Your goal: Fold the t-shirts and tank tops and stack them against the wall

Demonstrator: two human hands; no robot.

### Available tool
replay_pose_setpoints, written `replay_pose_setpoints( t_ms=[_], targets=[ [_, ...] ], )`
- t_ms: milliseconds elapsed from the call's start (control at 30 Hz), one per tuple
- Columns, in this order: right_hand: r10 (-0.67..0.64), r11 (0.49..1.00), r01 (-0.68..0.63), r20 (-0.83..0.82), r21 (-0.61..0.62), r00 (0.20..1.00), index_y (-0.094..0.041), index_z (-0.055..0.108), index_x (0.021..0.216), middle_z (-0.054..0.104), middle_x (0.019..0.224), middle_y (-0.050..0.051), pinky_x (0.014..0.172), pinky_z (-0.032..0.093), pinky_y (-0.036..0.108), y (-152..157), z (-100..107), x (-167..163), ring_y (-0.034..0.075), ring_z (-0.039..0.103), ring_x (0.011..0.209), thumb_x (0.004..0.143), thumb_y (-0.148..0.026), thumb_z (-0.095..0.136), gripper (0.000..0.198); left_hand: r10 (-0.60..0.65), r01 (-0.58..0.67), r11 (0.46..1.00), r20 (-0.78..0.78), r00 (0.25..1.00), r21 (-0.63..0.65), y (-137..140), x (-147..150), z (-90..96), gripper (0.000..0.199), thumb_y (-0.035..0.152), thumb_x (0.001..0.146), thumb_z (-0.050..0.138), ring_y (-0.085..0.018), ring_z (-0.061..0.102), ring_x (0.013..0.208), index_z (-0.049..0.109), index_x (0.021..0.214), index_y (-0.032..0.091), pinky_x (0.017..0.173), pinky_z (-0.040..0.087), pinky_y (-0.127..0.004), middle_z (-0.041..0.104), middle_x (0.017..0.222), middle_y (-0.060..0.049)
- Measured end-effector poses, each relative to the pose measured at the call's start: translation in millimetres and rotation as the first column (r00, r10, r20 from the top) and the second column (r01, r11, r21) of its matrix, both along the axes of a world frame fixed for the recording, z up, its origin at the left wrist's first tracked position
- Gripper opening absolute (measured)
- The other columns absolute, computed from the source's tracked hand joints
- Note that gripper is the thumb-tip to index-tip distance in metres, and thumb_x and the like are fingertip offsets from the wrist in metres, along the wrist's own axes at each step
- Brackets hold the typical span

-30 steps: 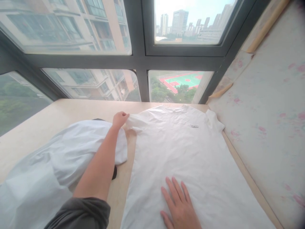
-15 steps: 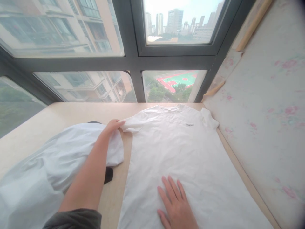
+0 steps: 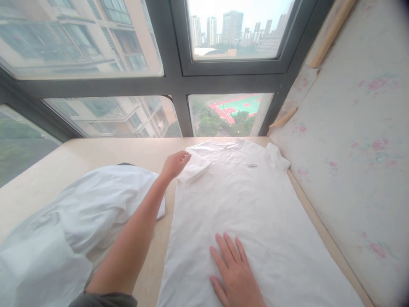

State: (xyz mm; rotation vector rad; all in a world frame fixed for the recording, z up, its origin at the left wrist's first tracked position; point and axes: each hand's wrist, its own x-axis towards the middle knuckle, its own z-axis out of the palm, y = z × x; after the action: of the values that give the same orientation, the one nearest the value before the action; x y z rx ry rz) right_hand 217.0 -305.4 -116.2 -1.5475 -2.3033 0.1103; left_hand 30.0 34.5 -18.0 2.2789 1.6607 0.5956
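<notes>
T-shirt (image 3: 249, 204) on sill (image 3: 137, 149); floral wallpaper (image 3: 354, 179)

White T-shirt (image 3: 243, 204) lies flat on the pale ledge (image 3: 96, 151), lightly creased, collar (image 3: 225, 146) far, left sleeve (image 3: 194, 166) folded inward, right sleeve (image 3: 277, 157) outward!

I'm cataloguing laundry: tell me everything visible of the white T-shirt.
The white T-shirt, apparently thin, soft fabric, lies wrinkled, front up, on the pale ledge, round neck toward the window frame. A small dark chest print is illegible. The sleeve at the left hand is folded inward over the body; the other points outward, rumpled. The right hand rests flat lower down. Its hem is unseen.
</notes>
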Motion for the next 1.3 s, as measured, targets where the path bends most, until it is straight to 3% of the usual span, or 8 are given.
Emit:
replay_pose_setpoints(
  t_ms=[233,400,733,867,1033,1100,1200,1300],
  targets=[
    [0.001,0.999,-0.002,-0.026,-0.043,1.0,-0.025,0.046,0.145,0.025,0.162,0.009,0.115,0.03,0.057,0,-1,0,0.036,0.029,0.147,0.086,-0.026,0.057,0.06,-0.012,0.024,0.998,-0.205,0.979,0.056,-38,-4,-53.5,0.046,0.034,0.094,0.041,-0.028,0.045,0.138,0.055,0.135,0.016,0.113,0.034,-0.046,0.051,0.147,-0.014],
    [0.016,0.995,-0.019,-0.031,-0.102,0.999,-0.025,0.04,0.15,0.02,0.163,0.01,0.116,0.029,0.059,-1,-1,1,0.036,0.023,0.149,0.087,-0.027,0.057,0.065,-0.041,0.05,0.999,-0.339,0.94,0.017,-66,-6,-83.7,0.058,0.043,0.097,0.037,-0.032,0.029,0.147,0.039,0.15,0.018,0.117,0.021,-0.058,0.032,0.16,-0.012],
    [0.018,0.951,-0.069,-0.17,-0.3,0.985,-0.024,0.033,0.154,0.006,0.165,0.009,0.12,0.016,0.062,7,9,-15,0.037,0.007,0.151,0.088,-0.028,0.057,0.07,-0.032,0.026,0.999,-0.462,0.886,-0.02,-46,-28,-83.8,0.064,0.051,0.098,0.028,-0.031,0.021,0.151,0.03,0.154,0.022,0.117,0.02,-0.06,0.024,0.164,-0.008],
    [-0.017,0.924,-0.111,-0.328,-0.366,0.944,-0.024,0.038,0.151,0.017,0.165,0.009,0.121,0.019,0.057,13,25,-15,0.035,0.015,0.151,0.088,-0.036,0.061,0.069,0.009,-0.001,1.0,-0.469,0.883,0.018,-46,-31,-77.5,0.065,0.049,0.098,0.029,-0.034,0.024,0.149,0.032,0.153,0.014,0.115,0.022,-0.062,0.03,0.161,-0.016],
    [-0.305,0.946,0.176,-0.565,-0.272,0.767,-0.022,0.051,0.139,0.054,0.143,0.01,0.113,0.041,0.04,71,30,76,0.022,0.05,0.133,0.093,-0.038,0.051,0.049,-0.034,0.101,0.979,-0.346,0.938,0.178,-74,-9,-67.4,0.049,0.036,0.093,0.043,-0.034,0.039,0.14,0.051,0.136,0.014,0.111,0.035,-0.052,0.047,0.147,-0.019],
    [-0.483,0.873,0.412,-0.576,-0.261,0.659,-0.019,0.057,0.129,0.065,0.129,0.011,0.107,0.046,0.04,117,30,137,0.022,0.06,0.122,0.094,-0.041,0.048,0.042,-0.187,0.231,0.96,-0.254,0.949,0.157,-94,14,-65.7,0.041,0.034,0.092,0.046,-0.032,0.047,0.133,0.056,0.129,0.018,0.107,0.041,-0.049,0.051,0.143,-0.016],
    [-0.686,0.715,0.667,-0.393,-0.209,0.612,-0.016,0.058,0.124,0.066,0.125,0.013,0.103,0.046,0.039,194,34,217,0.023,0.062,0.117,0.092,-0.035,0.048,0.039,-0.351,0.37,0.922,-0.161,0.922,0.11,-124,52,-69.2,0.036,0.032,0.092,0.048,-0.029,0.052,0.127,0.057,0.126,0.022,0.104,0.045,-0.049,0.055,0.14,-0.013],
    [-0.731,0.673,0.717,-0.311,-0.183,0.607,-0.014,0.055,0.128,0.062,0.13,0.016,0.104,0.043,0.039,256,46,264,0.025,0.058,0.121,0.091,-0.032,0.05,0.042,-0.374,0.395,0.912,-0.17,0.912,0.113,-143,76,-76.4,0.035,0.031,0.093,0.049,-0.03,0.05,0.129,0.058,0.126,0.022,0.108,0.041,-0.052,0.055,0.14,-0.013]
  ],
)
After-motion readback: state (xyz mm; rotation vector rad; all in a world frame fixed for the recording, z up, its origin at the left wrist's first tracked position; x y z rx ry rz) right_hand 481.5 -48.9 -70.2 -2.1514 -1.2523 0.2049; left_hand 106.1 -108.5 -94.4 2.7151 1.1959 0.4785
